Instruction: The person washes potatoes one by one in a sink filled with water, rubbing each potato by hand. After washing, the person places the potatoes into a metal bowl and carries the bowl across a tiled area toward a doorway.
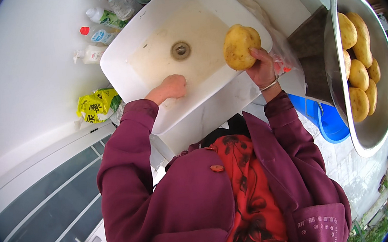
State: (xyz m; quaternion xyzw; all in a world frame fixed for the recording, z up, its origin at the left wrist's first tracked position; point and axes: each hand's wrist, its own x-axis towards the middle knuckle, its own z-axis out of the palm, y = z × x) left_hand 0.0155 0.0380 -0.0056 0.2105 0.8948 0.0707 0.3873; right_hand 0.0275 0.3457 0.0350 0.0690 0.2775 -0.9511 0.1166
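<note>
A white ceramic sink (154,28) with a round drain (181,50) lies before me, its bottom wet and brownish. My right hand (261,68) holds a large yellow potato (241,46) over the sink's right rim. Low inside the sink near its front wall is my left hand (175,86), with its fingers curled; whether anything is inside them cannot be seen. To the right, a steel basin (381,128) holds several yellow potatoes (358,75).
Bottles (101,35) and a pump bottle (90,55) stand behind the sink's left side. A yellow-green plastic bag (97,106) lies left of it. A blue bucket (333,130) sits below the steel basin, and a clear plastic bag (284,48) hangs at the right rim.
</note>
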